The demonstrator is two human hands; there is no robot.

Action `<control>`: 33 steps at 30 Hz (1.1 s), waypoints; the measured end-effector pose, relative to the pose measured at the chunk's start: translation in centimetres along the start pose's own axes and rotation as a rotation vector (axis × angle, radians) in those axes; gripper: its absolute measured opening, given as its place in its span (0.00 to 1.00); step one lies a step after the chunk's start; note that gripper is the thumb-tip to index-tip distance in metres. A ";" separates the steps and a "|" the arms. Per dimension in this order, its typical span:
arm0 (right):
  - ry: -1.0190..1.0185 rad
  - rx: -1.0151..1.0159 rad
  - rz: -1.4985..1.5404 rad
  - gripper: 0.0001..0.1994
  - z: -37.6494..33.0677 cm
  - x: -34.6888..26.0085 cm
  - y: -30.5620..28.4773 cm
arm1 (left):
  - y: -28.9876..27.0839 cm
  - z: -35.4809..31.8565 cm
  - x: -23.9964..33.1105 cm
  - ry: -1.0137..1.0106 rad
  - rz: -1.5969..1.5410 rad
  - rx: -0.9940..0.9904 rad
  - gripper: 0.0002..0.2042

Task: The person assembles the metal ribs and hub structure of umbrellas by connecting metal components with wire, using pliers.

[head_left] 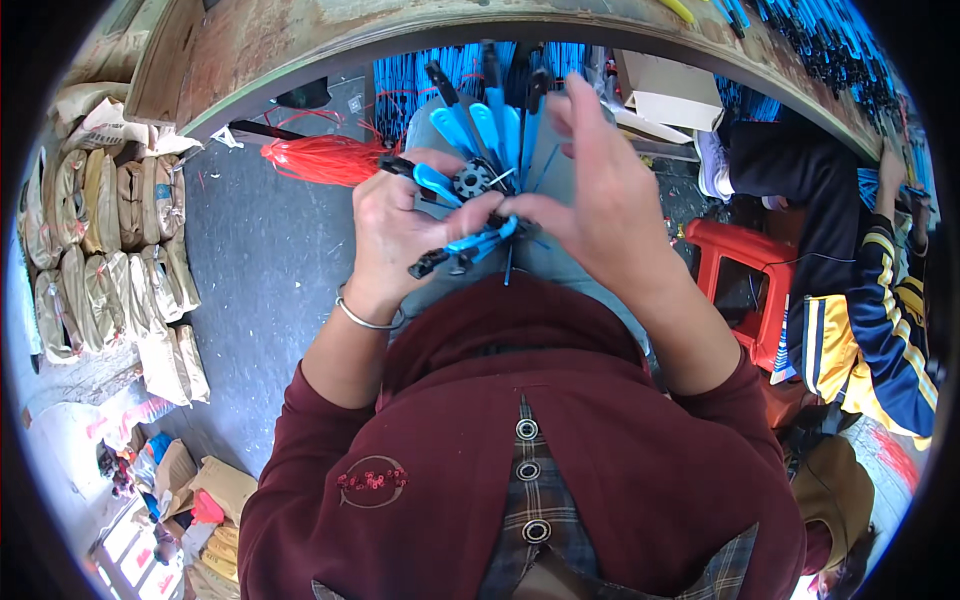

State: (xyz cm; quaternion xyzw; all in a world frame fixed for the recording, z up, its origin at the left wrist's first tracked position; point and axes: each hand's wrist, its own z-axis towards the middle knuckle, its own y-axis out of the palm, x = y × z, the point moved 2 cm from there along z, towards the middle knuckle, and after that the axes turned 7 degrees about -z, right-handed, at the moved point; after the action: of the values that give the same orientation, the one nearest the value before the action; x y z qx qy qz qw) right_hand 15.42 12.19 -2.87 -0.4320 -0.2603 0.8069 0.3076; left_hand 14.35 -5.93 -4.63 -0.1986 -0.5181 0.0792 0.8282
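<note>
A black notched hub (473, 179) with blue flat strips (484, 126) fanned around it is between my hands, above my lap. Several strips end in black tips, pointing up and to the left. My left hand (395, 225) is closed round the hub and the lower strips, its thumb pressed near the middle. With its fingers raised and apart, my right hand (612, 190) has its thumb tip touching the strips beside the left thumb. A thin white piece (500, 177) sticks out next to the hub. Where the strips join is partly hidden by my thumbs.
A wooden bench (400, 28) spans the far side, with blue strip bundles (395, 95) beneath it. Red strands (320, 160) lie to the left on the floor, beyond them stacked wrapped packages (110, 270). A red stool (735, 250) and a seated person (830, 200) are at the right.
</note>
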 end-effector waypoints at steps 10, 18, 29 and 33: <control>0.187 -0.298 0.503 0.15 -2.1 2.4 2.4 | 0.5 0.1 0.5 0.121 0.089 -0.046 0.17; 0.025 -0.493 0.639 0.17 -0.8 4.1 2.4 | 1.2 2.2 1.1 0.336 0.224 -0.142 0.18; -0.152 -0.203 0.295 0.15 -0.9 2.6 2.0 | 1.9 1.9 -0.2 0.176 -0.009 -0.109 0.17; -0.102 -0.225 0.242 0.14 -1.1 2.4 1.7 | 2.2 2.0 -0.2 0.138 0.037 -0.112 0.18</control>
State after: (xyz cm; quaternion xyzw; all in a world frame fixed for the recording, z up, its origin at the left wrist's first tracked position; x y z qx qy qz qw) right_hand 14.79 12.92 -5.88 -0.4502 -0.3105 0.8247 0.1442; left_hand 12.66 -3.51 -4.88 -0.2591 -0.4598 0.0515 0.8478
